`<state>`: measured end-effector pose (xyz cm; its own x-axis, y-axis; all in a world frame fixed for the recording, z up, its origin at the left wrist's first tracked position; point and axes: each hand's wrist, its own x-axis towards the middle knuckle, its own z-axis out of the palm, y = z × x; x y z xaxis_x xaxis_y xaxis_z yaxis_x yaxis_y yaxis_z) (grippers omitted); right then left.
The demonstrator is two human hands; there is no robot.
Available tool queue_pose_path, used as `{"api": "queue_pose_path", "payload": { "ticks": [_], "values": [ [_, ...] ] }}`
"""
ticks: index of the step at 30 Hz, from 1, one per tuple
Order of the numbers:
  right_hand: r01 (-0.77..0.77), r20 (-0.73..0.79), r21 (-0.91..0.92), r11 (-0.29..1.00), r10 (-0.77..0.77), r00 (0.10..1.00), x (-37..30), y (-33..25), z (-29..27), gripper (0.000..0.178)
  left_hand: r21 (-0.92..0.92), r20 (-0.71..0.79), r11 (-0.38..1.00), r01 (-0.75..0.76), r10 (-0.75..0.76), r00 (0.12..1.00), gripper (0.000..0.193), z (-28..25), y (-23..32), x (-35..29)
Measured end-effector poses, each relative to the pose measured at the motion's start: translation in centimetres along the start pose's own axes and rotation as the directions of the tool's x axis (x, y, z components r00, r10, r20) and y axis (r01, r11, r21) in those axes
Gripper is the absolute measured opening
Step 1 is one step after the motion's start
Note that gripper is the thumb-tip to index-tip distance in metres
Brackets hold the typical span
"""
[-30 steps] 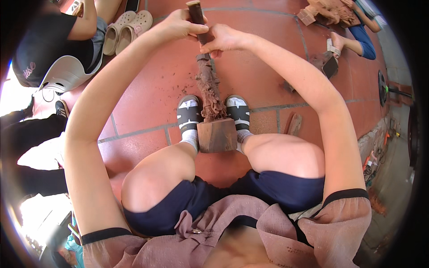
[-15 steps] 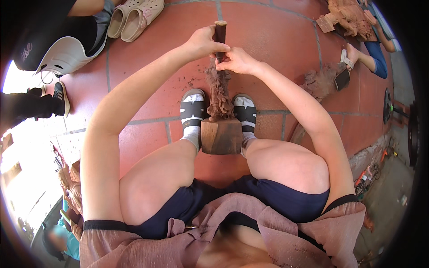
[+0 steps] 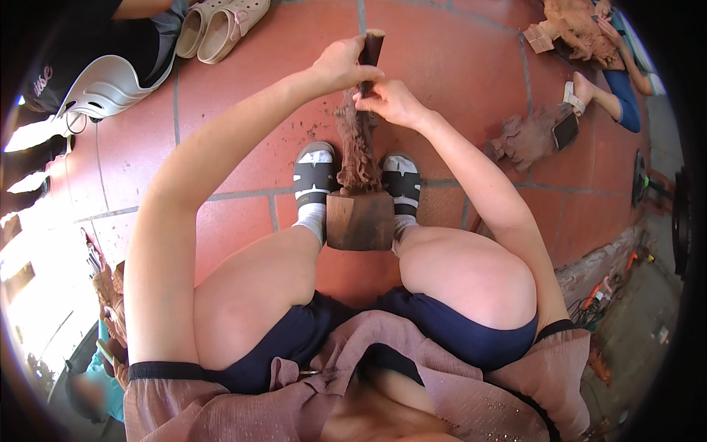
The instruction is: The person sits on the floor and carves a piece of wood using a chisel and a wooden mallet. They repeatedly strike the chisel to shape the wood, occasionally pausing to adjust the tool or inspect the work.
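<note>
Shift: the dark-handled tool (image 3: 371, 50) tips further to the right than half a second ago, and both hands sit closer to the wooden block (image 3: 359, 221) than in the earliest picture.
Bearing on the work: the tool seems to address the carving's far end from a new angle; I can make out no change in the wood itself.
Block: one, squared, between the person's lower legs.
Sandals: two, dark, the left (image 3: 314, 180) and right (image 3: 402, 184) flanking the carving.
Carving (image 3: 359, 151): one in front of the person, running from the block away to the hands.
Right hand (image 3: 394, 103): one, fingers pinching the tool low down; the tool's tip is hidden.
Left hand (image 3: 346, 65): one, wrapped around the handle, its thumb close to the right hand.
Rough brown piece (image 3: 523, 141): one, on the floor at right, a dark flat rectangle (image 3: 565, 131) against it.
Clogs (image 3: 232, 28): two, beige, far left.
Far carving (image 3: 582, 33): one, beside a co-worker's hand (image 3: 610, 33).
</note>
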<state>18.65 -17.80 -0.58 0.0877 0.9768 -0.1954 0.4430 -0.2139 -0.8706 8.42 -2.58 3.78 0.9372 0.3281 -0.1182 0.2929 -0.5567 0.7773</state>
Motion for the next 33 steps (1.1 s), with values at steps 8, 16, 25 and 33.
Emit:
{"api": "queue_pose_path", "payload": {
  "ticks": [8, 16, 25, 33],
  "values": [
    [0.118, -0.146, -0.105, 0.987, -0.132, 0.980, 0.3, 3.1, 0.9, 0.032, 0.121, -0.042, 0.980, -0.156, 0.162, 0.986, 0.054, 0.6, 0.9, 1.9],
    [-0.111, -0.499, 0.182, 0.977, 0.188, 0.846, -3.4, 3.0, -1.6, 0.032, 0.133, -0.202, 0.988, -0.078, 0.104, 0.974, 0.046, -1.3, 1.1, 2.9],
    [-0.732, -0.592, 0.000, 0.681, 0.590, 0.550, -34.1, 14.1, -3.8, 0.058, -0.776, -0.249, 0.619, 0.122, -0.477, 0.843, 0.031, -7.9, -6.2, -5.5],
    [-0.851, -0.523, 0.434, 0.294, 0.852, 0.028, -38.6, 10.0, 3.0, 0.054, -0.852, -0.204, 0.508, 0.129, -0.547, 0.812, 0.030, -7.3, -7.9, -6.8]
  ]
}}
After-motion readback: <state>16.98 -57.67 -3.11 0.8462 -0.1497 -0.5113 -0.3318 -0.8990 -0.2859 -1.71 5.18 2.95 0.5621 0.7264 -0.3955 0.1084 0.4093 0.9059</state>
